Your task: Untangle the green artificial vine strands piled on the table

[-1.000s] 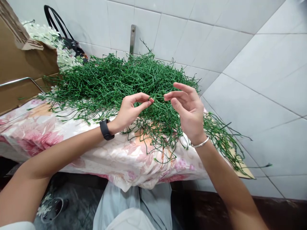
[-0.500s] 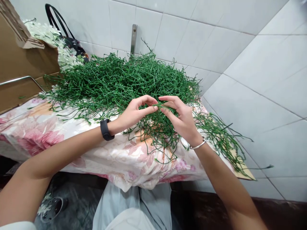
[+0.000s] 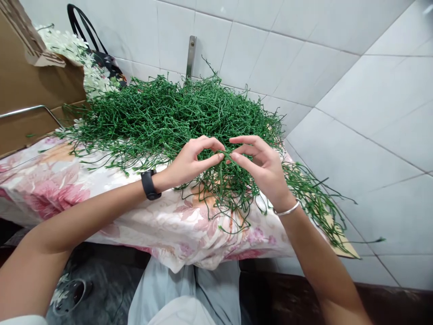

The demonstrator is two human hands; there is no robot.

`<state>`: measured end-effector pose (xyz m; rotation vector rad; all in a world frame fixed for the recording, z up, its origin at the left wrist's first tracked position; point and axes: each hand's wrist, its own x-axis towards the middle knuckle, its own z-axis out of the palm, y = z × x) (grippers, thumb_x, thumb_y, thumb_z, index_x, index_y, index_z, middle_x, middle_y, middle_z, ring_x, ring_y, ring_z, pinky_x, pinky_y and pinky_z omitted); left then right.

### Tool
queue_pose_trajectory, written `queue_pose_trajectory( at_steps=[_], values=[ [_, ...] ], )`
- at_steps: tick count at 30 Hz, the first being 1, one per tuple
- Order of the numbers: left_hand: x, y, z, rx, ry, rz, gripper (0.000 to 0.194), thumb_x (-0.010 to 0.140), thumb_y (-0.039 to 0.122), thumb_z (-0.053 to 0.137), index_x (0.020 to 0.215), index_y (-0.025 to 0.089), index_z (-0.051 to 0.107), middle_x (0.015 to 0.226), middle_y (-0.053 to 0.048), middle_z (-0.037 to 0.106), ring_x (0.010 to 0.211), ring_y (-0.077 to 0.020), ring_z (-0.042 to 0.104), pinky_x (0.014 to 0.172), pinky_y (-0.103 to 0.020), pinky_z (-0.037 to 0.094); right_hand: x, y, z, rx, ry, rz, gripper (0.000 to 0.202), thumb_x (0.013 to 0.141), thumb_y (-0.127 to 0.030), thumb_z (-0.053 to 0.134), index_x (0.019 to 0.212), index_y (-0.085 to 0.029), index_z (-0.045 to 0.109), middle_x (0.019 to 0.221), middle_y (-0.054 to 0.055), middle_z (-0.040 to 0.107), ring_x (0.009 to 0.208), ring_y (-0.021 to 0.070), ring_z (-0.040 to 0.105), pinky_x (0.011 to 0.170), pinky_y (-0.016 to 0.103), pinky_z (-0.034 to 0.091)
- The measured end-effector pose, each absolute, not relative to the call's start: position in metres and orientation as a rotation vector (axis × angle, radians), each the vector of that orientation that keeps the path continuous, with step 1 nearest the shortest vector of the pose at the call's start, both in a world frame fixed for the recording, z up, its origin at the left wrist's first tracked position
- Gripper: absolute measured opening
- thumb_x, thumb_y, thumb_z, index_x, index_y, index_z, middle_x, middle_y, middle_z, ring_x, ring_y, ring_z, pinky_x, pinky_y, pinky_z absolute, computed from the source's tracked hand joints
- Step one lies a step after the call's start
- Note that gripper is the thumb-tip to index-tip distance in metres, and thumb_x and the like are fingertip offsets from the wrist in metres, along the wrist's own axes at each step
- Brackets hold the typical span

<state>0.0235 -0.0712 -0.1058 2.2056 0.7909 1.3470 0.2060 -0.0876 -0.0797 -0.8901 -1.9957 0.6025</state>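
Note:
My left hand (image 3: 194, 159), with a black band on the wrist, pinches a thin green artificial flower stem (image 3: 227, 154) between thumb and index finger. Close beside it, my right hand (image 3: 265, 164), wearing a silver bangle, has its thumb and a bent finger together at the same stem, while the index finger stays raised and apart. Both hands are just above the front of a large tangled heap of green artificial stems (image 3: 169, 108). Loose stems hang in front of and below the fingers, so the exact contact is partly hidden.
A floral cloth (image 3: 128, 216) covers the table. More green stems (image 3: 311, 194) lie at the right over a yellowish board edge (image 3: 345, 248). At the left are a cardboard box (image 3: 40, 85), white artificial flowers (image 3: 96, 74) and a black-handled bag (image 3: 106, 61). Tiled walls (image 3: 270, 58) stand behind and right.
My right hand has shifted slightly right and opened its outer fingers a little. My left hand keeps its pinch almost in place.

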Motion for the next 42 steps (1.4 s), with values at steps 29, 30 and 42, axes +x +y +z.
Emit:
queue_pose_trajectory(
  at_steps=[29, 30, 42],
  values=[
    [0.034, -0.081, -0.104, 2.131, 0.927, 1.394, 0.012, 0.076, 0.023, 0.059, 0.068, 0.016, 0.064, 0.065, 0.001, 0.062, 0.064, -0.01, 0.05, 0.063, -0.025, 0.035, 0.21, -0.079, -0.088, -0.792, -2.04, -0.688, 0.031, 0.075, 0.002, 0.039, 0.093, -0.022, 0.046, 0.073, -0.002, 0.058, 0.07, 0.0114, 0.056, 0.068, 0.029, 0.04],
    [0.034, -0.082, -0.104, 2.145, 0.933, 1.398, 0.013, 0.076, 0.023, 0.059, 0.067, 0.016, 0.064, 0.064, 0.002, 0.061, 0.063, -0.0099, 0.049, 0.064, -0.026, 0.035, 0.21, -0.079, -0.088, -0.804, -2.037, -0.692, 0.031, 0.075, 0.002, 0.039, 0.093, -0.022, 0.046, 0.073, -0.002, 0.058, 0.069, 0.0114, 0.056, 0.068, 0.029, 0.039],
    [0.033, -0.08, -0.108, 2.154, 0.943, 1.407, 0.015, 0.077, 0.025, 0.058, 0.066, 0.017, 0.063, 0.062, 0.002, 0.06, 0.062, -0.0096, 0.048, 0.062, -0.025, 0.033, 0.212, -0.078, -0.084, -0.929, -2.012, -0.272, 0.021, 0.076, -0.003, 0.041, 0.085, -0.021, 0.047, 0.072, -0.002, 0.056, 0.065, 0.0108, 0.054, 0.068, 0.03, 0.037]
  ],
)
